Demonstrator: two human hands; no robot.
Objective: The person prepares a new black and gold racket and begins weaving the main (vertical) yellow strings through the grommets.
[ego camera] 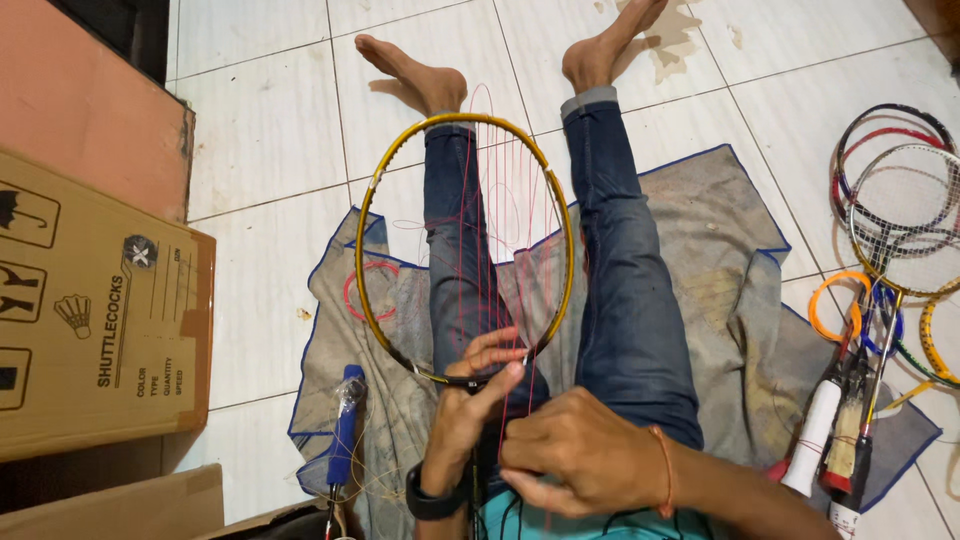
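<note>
Head view, looking down at a seated person stringing a yellow racket frame. The frame lies along the person's left thigh with its head pointing toward the feet, so that the throat end sits close to the body where both hands can reach it. The left hand is closed around the throat of the frame, fingers curled over the lower rim, steadying it. The right hand is closed, its fingers pinched on the red string, seemingly to keep it taut; only vertical strands run across the frame so far, and a loose loop of string lies beside it.

The person sits with legs stretched out on a grey cloth edged in blue, spread over a white tiled floor. A blue-handled tool lies on the cloth near the left hand, within reach. A cluster of finished rackets lies well apart to the right. A cardboard box stands at the left.
</note>
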